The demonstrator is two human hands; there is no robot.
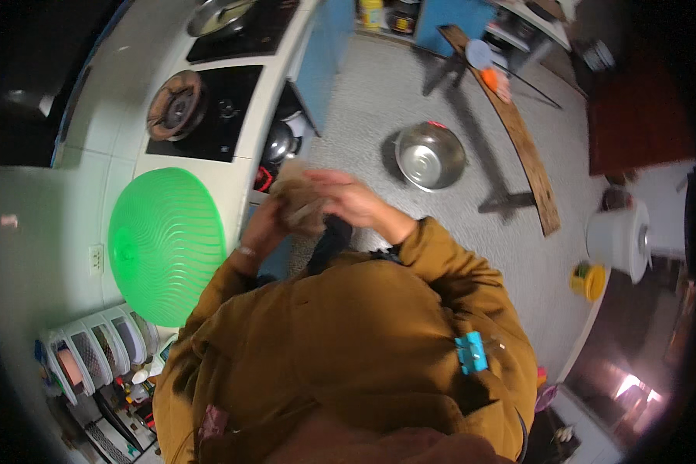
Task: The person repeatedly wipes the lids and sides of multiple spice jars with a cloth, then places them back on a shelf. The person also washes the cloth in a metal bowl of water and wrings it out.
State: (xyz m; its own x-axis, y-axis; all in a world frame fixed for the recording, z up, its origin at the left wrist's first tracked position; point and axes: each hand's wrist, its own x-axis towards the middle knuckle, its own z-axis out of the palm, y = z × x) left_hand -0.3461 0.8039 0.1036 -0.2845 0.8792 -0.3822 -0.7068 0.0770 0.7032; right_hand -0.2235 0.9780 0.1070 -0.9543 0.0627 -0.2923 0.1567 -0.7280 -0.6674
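Between my hands is a light-brown, crumpled, cloth-like thing, too blurred to name more exactly. My left hand grips its left side, with part of the fingers hidden behind it. From the right, my right hand holds its upper edge, fingers bent over it. Both hands are in front of my body, beside the counter's edge. Left of them, a green plastic domed cover with wavy slots leans on the white counter.
A gas stove and a metal pan are farther along the counter. On the floor stand a steel pot and a wooden bench with an orange item on it. A dish rack is at lower left.
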